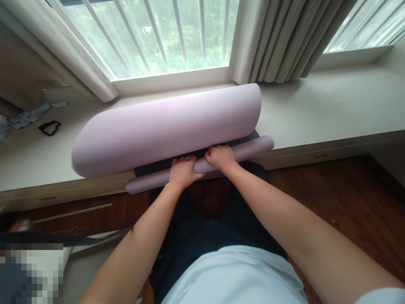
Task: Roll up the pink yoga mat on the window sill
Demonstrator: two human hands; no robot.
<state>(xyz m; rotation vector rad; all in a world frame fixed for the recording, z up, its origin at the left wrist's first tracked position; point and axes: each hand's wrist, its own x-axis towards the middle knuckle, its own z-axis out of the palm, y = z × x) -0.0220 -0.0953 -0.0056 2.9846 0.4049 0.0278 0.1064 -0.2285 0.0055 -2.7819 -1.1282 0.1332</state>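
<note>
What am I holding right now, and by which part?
The lilac mat, by its narrow rolled edge: left hand and right hand grip it side by side near the middle.

Curtains (281,42) hang beside a barred window (172,38)

Window (174,80): pale bars (203,33) are being backed by blurred greenery (193,38).
Second window (360,31): part of it is being shown, upper right.
Curtains (278,42): the first window is being flanked by grey-beige folds.
Light: daylight is being let in through the glass.
Surface (332,101): the pale ledge is being fronted by panels (354,147).
Floor (316,202): reddish-brown wood is being shown.
</note>
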